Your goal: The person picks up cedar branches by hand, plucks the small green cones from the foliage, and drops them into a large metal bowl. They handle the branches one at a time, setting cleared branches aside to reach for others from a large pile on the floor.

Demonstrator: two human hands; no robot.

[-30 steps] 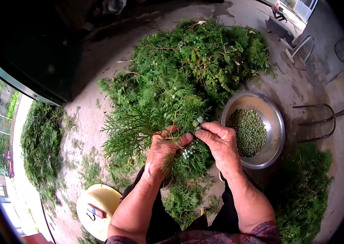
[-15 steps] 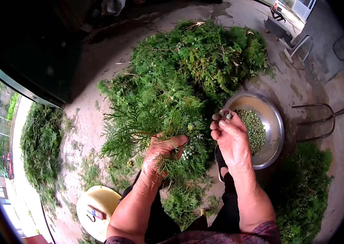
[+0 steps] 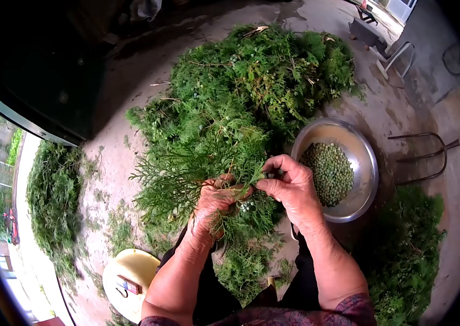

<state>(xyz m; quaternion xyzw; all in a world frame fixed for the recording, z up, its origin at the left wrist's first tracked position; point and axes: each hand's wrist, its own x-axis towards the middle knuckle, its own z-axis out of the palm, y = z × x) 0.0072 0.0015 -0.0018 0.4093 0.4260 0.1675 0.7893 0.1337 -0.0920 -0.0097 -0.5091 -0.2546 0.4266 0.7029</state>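
Note:
My left hand (image 3: 216,204) is closed round a leafy cypress branch (image 3: 173,174), whose flat green sprays fan out to the left. A cluster of pale green cones (image 3: 247,206) hangs from it just below my left fingers. Close by on the right, my right hand (image 3: 291,187) pinches at the branch with thumb and forefinger. Small round cones show within its curled fingers; how many is hidden. Right of that hand sits a steel basin (image 3: 368,182) partly filled with loose green cones (image 3: 329,173).
A large heap of cypress cuttings (image 3: 251,81) lies ahead. More cuttings lie at left (image 3: 53,195) and lower right (image 3: 404,250). A pitchfork head (image 3: 442,155) rests beyond the basin. A pale yellow stool (image 3: 132,261) at lower left carries a small red-and-white packet (image 3: 129,285).
My right hand has moved left and down from beside the basin to the branch, its fingers now pinching there. My left hand keeps its grip on the branch.

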